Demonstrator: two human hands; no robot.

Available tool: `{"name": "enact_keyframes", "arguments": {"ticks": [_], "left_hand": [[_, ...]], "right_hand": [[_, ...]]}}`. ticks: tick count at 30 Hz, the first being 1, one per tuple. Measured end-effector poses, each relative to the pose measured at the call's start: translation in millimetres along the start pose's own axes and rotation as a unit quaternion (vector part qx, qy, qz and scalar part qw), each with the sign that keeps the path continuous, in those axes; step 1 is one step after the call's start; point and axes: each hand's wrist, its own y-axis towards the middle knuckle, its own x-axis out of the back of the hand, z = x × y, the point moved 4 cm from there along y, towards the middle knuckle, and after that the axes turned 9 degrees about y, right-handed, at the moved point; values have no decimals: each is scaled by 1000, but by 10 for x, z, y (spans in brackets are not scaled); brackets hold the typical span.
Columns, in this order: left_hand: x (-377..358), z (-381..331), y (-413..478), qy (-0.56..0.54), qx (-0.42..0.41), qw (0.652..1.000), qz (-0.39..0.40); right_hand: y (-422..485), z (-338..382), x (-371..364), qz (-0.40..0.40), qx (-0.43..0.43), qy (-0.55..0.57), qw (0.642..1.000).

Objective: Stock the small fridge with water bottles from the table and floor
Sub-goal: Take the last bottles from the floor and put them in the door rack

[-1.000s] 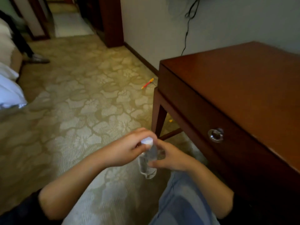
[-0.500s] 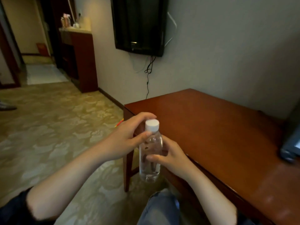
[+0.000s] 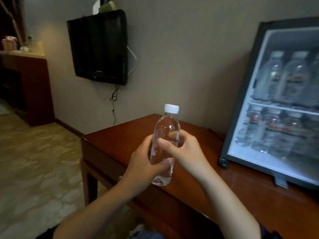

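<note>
- Clear plastic water bottle [image 3: 164, 149], white screw cap [image 3: 171, 108] uppermost, held upright in front of my chest, over the near left corner of the wooden tabletop [image 3: 120, 144] and not resting on it.
- Left hand [image 3: 146, 163]: fingers wrapped and closed around the lower half of the bottle, taking its weight from the side.
- Right hand [image 3: 183, 149]: thumb and fingers closed on the middle of the bottle from the opposite side; I judge the two-handed hold steadies it and keeps it vertical for sliding onto a shelf.
- Small fridge [image 3: 241, 118]: stands toward the far right of the tabletop, interior lit and facing me, well apart from the bottle I hold.
- Stocked bottles [image 3: 276, 80]: upright rows on the upper and lower shelves, caps up; both shelves look nearly full, so I judge little room remains.
- Labels: the held bottle shows no label. The stocked bottles carry red-and-white bands, too blurred to read any brand.
- Wall-mounted television [image 3: 98, 47]: dark, beyond the far left corner of the tabletop.
</note>
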Motion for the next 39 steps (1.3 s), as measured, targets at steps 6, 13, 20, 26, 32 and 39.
{"name": "enact_keyframes", "arguments": {"ticks": [6, 13, 20, 26, 32, 39], "left_hand": [[-544, -434, 160, -66, -34, 996, 47], [-1433, -996, 189, -148, -63, 978, 136], [-2343, -1787, 55, -194, -105, 942, 254], [-2960, -2532, -234, -225, -167, 906, 316], [-3497, -3099, -547, -240, -193, 898, 314], [-3984, -3597, -936, -257, -227, 877, 337]], "right_hand": [[-308, 231, 723, -36, -13, -33, 999], [-911, 609, 1691, -117, -12, -85, 989], [-1682, 921, 2530, -270, 10, -167, 948], [-2394, 1222, 3079, -370, 1, -294, 881], [-2986, 1552, 3461, -455, -45, -408, 790], [-3467, 1855, 3847, -518, -89, -485, 699]]}}
